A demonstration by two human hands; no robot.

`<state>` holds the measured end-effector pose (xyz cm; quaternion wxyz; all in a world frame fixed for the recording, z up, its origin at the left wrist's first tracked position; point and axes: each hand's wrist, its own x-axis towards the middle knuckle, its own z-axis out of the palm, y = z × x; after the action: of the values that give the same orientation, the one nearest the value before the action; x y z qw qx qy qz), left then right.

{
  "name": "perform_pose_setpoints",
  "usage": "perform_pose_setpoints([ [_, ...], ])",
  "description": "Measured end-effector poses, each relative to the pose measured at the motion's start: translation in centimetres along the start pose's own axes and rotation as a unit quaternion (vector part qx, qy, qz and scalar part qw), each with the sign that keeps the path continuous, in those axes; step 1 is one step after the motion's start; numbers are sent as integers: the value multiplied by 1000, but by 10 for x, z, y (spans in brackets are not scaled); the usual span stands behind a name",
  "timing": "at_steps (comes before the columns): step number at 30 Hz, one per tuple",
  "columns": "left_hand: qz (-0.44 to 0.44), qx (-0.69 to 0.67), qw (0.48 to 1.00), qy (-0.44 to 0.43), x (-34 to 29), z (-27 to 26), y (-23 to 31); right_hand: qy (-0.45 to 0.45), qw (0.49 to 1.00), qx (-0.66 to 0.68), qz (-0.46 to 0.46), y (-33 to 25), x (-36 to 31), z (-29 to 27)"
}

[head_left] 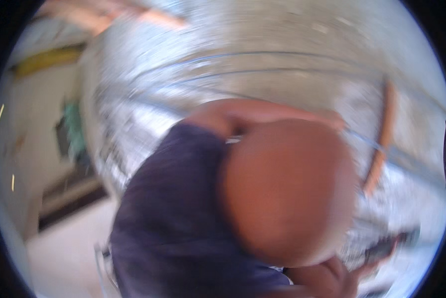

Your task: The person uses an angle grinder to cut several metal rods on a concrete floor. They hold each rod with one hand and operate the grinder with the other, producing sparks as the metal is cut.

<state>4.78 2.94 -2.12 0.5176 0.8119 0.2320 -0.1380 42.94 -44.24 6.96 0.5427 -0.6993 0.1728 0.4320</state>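
The picture is heavily smeared by motion. A large rounded patch of bare skin [292, 193], probably a bent knee, fills the middle, with dark cloth [178, 218] to its left. Behind it a bare arm runs rightward, seemingly my left; my left hand [336, 121] is near a thin bluish line [364, 139], its fingers too blurred to read. At the lower right, what seems to be my right hand [359, 275] is closed around a dark, long tool [382, 248] of unclear kind.
An orange-brown strip [388, 119] lies on the grey, rough floor [292, 35] at the right. Long bluish lines [253, 53] cross the floor. To the left are a yellow object [46, 60], a teal item [74, 129] and a dark-edged step or ledge [71, 206]. Orange-brown blurred shapes [89, 17] show at upper left.
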Motion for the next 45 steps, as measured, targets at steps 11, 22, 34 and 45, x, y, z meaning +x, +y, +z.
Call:
perform_pose_setpoints([
  [11,31,166,986,-18,-12,-54,25,-13,932,351,-86,67,-41,-20],
  [22,50,184,982,-2,16,-93,32,4,920,389,-51,128,-68,-46],
  [34,57,296,924,235,52,-160,-41,30,913,405,-48,154,-85,-51],
  [45,-57,440,886,138,112,-244,-63,80,846,521,-75,252,-78,-83],
])
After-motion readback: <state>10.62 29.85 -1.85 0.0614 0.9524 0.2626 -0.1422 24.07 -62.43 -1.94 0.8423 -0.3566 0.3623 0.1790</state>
